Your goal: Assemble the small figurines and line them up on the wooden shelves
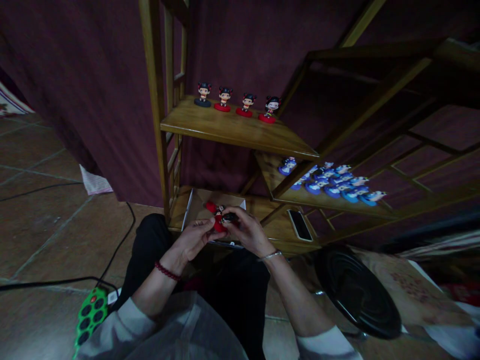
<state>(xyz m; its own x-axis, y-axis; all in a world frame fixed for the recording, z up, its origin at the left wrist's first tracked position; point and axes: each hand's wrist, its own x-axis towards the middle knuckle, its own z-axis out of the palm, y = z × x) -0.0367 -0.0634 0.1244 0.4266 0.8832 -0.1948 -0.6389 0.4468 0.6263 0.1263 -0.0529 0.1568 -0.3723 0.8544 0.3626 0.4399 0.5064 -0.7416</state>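
Between my two hands is a small doll figurine (218,223) with a red base and a black-haired head. My left hand (198,235) pinches its red base, and my right hand (247,231) closes around the dark head end. The fingers cover part of it. Just beyond, a second red-and-black figurine (212,206) lies in a shallow open box (195,204) on the lower shelf. Above, a figurine with a dark base (203,95) and several with red bases (246,105) stand in a row on the upper shelf (232,130).
Several blue-and-white figurines (333,182) crowd the middle shelf (275,175) at the right. A phone (300,225) lies on the lower shelf. A round black stool (358,292) stands to the right. At lower left is a green power strip (90,315) with black cables (56,283) on the tiles.
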